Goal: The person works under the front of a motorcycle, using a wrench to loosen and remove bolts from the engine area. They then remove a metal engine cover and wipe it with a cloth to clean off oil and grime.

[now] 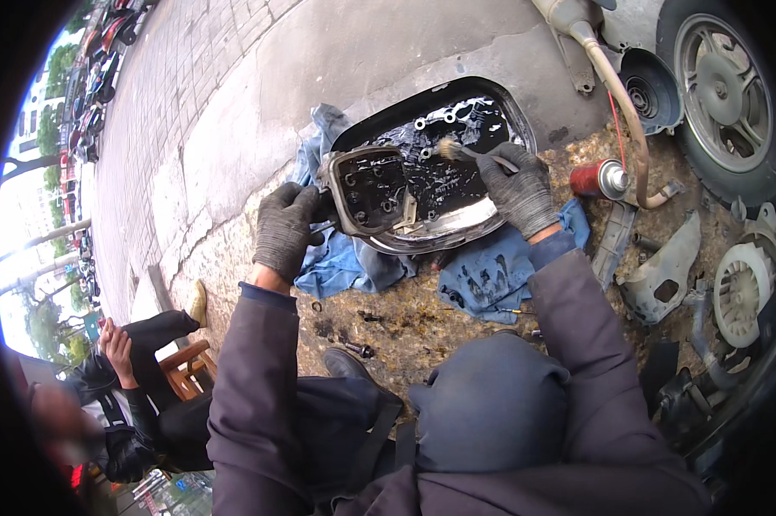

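Observation:
In a grey knitted glove, my left hand is closed on the left edge of a squarish, open metal engine cover. The cover is held over the left side of a black pan. Dark, shiny liquid and several small metal parts lie in that pan. My right hand, gloved the same way, grips a paintbrush by its handle. Its pale bristles point left over the middle of the pan, apart from the cover. My left fingertips are partly hidden behind the cover.
Blue rags lie by the pan's near edge. To the right are a red spray can, a curved exhaust pipe, a wheel and a white fan. A seated person is at the left.

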